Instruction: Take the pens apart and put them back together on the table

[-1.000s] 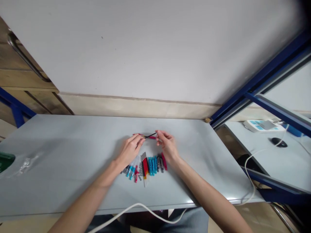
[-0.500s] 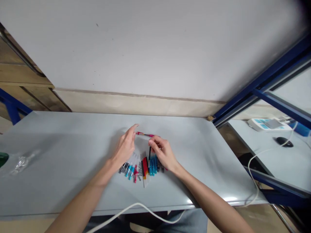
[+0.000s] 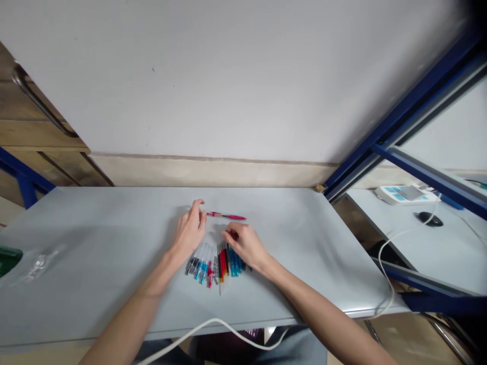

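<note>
A red pen (image 3: pixel 232 217) lies crosswise on the grey table, beyond the other pen parts. My left hand (image 3: pixel 190 225) is at the pen's left end, fingers apart and slightly bent; I cannot tell whether it touches the pen. My right hand (image 3: pixel 246 244) hovers over the parts with thumb and forefinger drawn together; what they hold, if anything, is hidden. Below it are red and black ink refills (image 3: pixel 222 263) and blue pen barrels (image 3: pixel 235 264), partly covered by the hand. Clear tubes with black, blue and red ends (image 3: pixel 201 266) fan out beneath my left hand.
A crumpled clear plastic bag (image 3: pixel 38 267) and a green object (image 3: pixel 9 259) lie at the table's left. A white cable (image 3: pixel 216 320) loops along the front edge. Blue metal framing (image 3: pixel 380 137) rises at right, with a mouse (image 3: pixel 429 219) and white device (image 3: pixel 405 194) beyond.
My right hand has drawn slightly left and lower over the refills; the black refill seen in its fingers no longer stands out there. My left fingers have bent inward. The view has shifted slightly.
</note>
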The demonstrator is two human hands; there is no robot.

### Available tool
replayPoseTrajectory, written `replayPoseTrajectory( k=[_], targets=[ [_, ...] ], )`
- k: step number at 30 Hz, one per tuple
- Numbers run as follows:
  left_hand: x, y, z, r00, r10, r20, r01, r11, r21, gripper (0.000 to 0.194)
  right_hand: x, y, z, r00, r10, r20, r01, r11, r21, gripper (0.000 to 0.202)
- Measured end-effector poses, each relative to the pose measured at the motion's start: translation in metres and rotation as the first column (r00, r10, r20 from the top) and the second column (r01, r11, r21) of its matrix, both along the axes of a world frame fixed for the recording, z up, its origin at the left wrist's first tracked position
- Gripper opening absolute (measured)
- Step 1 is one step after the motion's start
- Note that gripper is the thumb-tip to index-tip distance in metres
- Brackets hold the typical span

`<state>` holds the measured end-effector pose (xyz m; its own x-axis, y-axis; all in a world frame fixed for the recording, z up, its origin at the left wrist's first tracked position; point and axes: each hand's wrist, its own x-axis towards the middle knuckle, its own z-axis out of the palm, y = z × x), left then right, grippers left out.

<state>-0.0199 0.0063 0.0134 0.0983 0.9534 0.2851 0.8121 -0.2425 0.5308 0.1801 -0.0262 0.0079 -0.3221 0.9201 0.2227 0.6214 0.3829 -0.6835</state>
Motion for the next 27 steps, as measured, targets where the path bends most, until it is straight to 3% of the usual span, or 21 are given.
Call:
replayPoseTrajectory(
  k=[6,9,14,16,19,24,27],
  targets=[
    [-0.013,0.004,0.003,0.996,0.018,-0.082,-0.024,0.997,-0.076,0.027,0.006,0.004,-0.003,0.978,-0.016,0.206,0.011,1.000,0.025,0.024],
    [-0.025,-0.001,0.001,0.987,0.049,-0.150,-0.071,0.987,-0.142,0.021,0.012,0.008,0.002,0.976,-0.018,0.218,0.008,0.999,0.043,0.026],
    [-0.038,-0.024,0.001,0.979,0.038,-0.199,-0.079,0.976,-0.205,0.011,0.026,0.021,-0.001,0.979,-0.131,0.154,0.102,0.978,0.184,0.022],
    [-0.037,-0.035,0.001,0.978,0.067,-0.196,-0.108,0.972,-0.209,0.011,0.030,0.027,-0.007,0.977,-0.159,0.140,0.124,0.965,0.230,0.016],
    [-0.029,-0.048,0.001,0.981,0.106,-0.164,-0.137,0.971,-0.198,0.008,0.032,0.036,-0.017,0.971,-0.168,0.168,0.130,0.967,0.218,0.031],
    [-0.021,-0.060,-0.006,0.991,0.081,-0.107,-0.100,0.978,-0.182,0.011,0.028,0.044,-0.023,0.981,-0.137,0.137,0.115,0.980,0.161,0.005],
    [-0.020,-0.058,-0.005,0.990,0.042,-0.131,-0.065,0.982,-0.175,0.016,0.027,0.042,-0.020,0.988,-0.121,0.093,0.106,0.983,0.153,0.011]
  ],
)
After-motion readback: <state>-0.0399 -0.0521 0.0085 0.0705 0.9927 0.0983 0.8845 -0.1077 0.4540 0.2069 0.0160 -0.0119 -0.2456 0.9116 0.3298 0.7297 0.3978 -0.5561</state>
